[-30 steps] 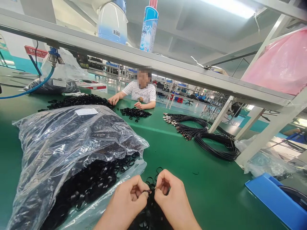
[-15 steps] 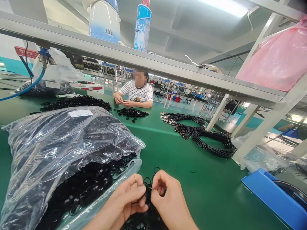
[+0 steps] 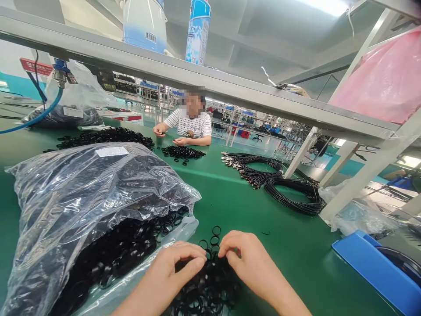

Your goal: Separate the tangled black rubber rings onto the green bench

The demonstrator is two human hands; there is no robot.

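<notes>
The left hand [image 3: 171, 273] and right hand [image 3: 252, 263] hide much of the ring pile [image 3: 213, 287], cut off below.

Green bench [image 3: 230, 206]: bag [image 3: 82, 193], rings [image 3: 210, 285], seemingly cables [image 3: 289, 195]

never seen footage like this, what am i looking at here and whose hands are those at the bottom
There is no machine here. One camera worn on a person's head looks forward and down, so the two hands at the bottom are that person's own. The left hand lies with fingers stretched on a pile of small black rubber rings; the right hand curls its fingertips into the same pile, and whether it pinches a ring is hidden. On the green table beside them lies a clear plastic bag full of such rings, with coiled black cables further back and a blue tray at the right. Across the table a co-worker in a striped shirt sits by another heap of rings.
</notes>
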